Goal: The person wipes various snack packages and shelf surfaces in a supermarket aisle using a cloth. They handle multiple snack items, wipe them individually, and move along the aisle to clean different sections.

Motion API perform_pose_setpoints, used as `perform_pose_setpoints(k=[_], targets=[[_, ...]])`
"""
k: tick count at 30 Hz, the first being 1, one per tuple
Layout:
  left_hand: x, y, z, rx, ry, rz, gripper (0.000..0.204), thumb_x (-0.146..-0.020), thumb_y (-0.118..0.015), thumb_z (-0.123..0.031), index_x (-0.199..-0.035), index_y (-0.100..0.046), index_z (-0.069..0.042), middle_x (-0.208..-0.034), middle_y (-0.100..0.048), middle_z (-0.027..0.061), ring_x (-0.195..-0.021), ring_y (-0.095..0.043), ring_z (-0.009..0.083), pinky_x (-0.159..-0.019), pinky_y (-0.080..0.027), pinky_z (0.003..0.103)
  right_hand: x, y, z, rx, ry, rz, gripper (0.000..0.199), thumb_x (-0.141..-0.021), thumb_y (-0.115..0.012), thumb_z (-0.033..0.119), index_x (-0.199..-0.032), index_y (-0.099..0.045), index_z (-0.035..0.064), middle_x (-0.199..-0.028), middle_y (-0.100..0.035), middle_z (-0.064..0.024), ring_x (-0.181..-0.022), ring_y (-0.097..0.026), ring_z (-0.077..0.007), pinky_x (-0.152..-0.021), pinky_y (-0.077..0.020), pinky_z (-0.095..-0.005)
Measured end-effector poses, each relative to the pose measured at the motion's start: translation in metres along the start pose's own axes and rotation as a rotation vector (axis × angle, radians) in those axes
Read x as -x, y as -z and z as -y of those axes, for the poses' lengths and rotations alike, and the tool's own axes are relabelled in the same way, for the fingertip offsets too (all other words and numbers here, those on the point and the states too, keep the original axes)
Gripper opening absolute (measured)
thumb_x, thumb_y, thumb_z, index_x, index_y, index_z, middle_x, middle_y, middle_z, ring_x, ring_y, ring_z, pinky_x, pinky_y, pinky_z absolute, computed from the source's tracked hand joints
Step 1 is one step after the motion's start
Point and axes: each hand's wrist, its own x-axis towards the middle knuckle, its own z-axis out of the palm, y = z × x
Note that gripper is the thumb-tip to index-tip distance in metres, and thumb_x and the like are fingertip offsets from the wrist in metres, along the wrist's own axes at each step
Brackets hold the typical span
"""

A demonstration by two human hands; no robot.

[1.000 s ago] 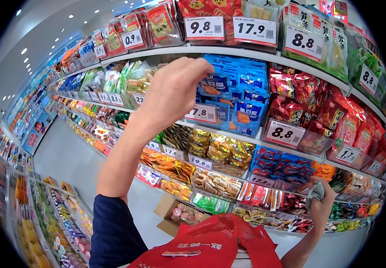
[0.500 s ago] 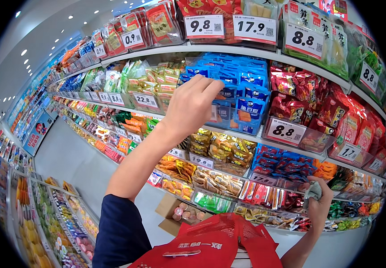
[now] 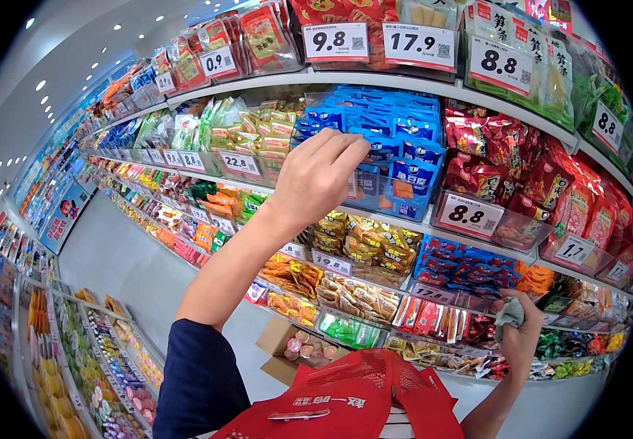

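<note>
My left hand (image 3: 316,175) reaches up to a bin of blue snack packets (image 3: 413,170) on the middle shelf. Its fingers are bent and closed at the bin's front, and the back of the hand hides what they grip, if anything. Lower down on the right, my right hand (image 3: 523,329) is closed around a crumpled grey-green cloth (image 3: 510,313). That hand hangs in front of the lower shelves, close to a bin of blue and red packets (image 3: 455,269).
Clear plastic fronts and price cards (image 3: 467,214) line the shelf edges (image 3: 404,80). Dark red snack bags (image 3: 477,175) stand right of the blue packets. An open cardboard box (image 3: 276,338) with round tubs sits on the floor. Another snack display (image 3: 89,351) flanks the aisle at left.
My left hand has sunk very slightly and edged to the right at the front of the blue packets. My right hand keeps the cloth in nearly the same place.
</note>
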Motion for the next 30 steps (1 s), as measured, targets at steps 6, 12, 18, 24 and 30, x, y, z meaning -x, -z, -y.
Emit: perform_pose_setpoints(k=[6,12,18,24,30], targets=[[0.001,-0.001,-0.001,0.032,0.022,0.019,0.031,-0.073,-0.061,0.013,-0.102,-0.065,0.002,-0.090,-0.069,0.0138,-0.082,-0.066,0.0294,-0.070,-0.053,0.039,0.000,0.000,0.000,-0.005,-0.011,0.007,0.036,-0.072,-0.053,-0.015,-0.103,-0.066,-0.0030,-0.084,-0.069,-0.0092,-0.077,-0.064,-0.0140,-0.072,-0.0481,-0.0273],[-0.002,0.001,0.012,0.185,0.289,0.155,0.023,-0.083,-0.060,0.010,-0.101,-0.067,-0.003,-0.090,-0.068,0.0155,-0.084,-0.067,0.0334,-0.071,-0.053,0.039,0.001,-0.001,-0.003,0.001,0.013,0.011,0.038,-0.073,-0.047,-0.014,-0.105,-0.064,-0.0043,-0.080,-0.067,-0.0035,-0.077,-0.059,-0.0095,-0.072,-0.0459,-0.0239],[-0.013,-0.009,0.024,0.284,0.370,0.248,0.012,-0.087,-0.064,0.002,-0.098,-0.067,-0.003,-0.089,-0.067,0.0144,-0.082,-0.066,0.0354,-0.071,-0.052,0.039,0.000,-0.002,0.006,0.010,-0.035,0.033,0.041,-0.068,-0.048,-0.013,-0.103,-0.066,-0.0031,-0.083,-0.069,-0.0084,-0.078,-0.063,-0.0143,-0.074,-0.0481,-0.0271],[-0.008,-0.016,0.012,0.331,0.449,0.176,0.007,-0.086,-0.067,-0.001,-0.093,-0.064,-0.002,-0.087,-0.062,0.0120,-0.083,-0.062,0.0323,-0.071,-0.050,0.040,0.001,-0.001,0.001,0.047,-0.092,0.026,0.045,-0.064,-0.046,-0.012,-0.103,-0.067,-0.0028,-0.084,-0.070,-0.0120,-0.079,-0.067,-0.0183,-0.076,-0.0498,-0.0288],[0.006,-0.016,0.016,0.227,0.404,0.068,0.011,-0.083,-0.070,-0.001,-0.093,-0.065,-0.003,-0.091,-0.063,0.0110,-0.092,-0.061,0.0314,-0.079,-0.048,0.041,0.002,-0.001,-0.004,-0.007,-0.069,0.019,0.044,-0.067,-0.045,-0.012,-0.104,-0.067,-0.0043,-0.084,-0.071,-0.0133,-0.078,-0.067,-0.0177,-0.074,-0.0508,-0.0298]])
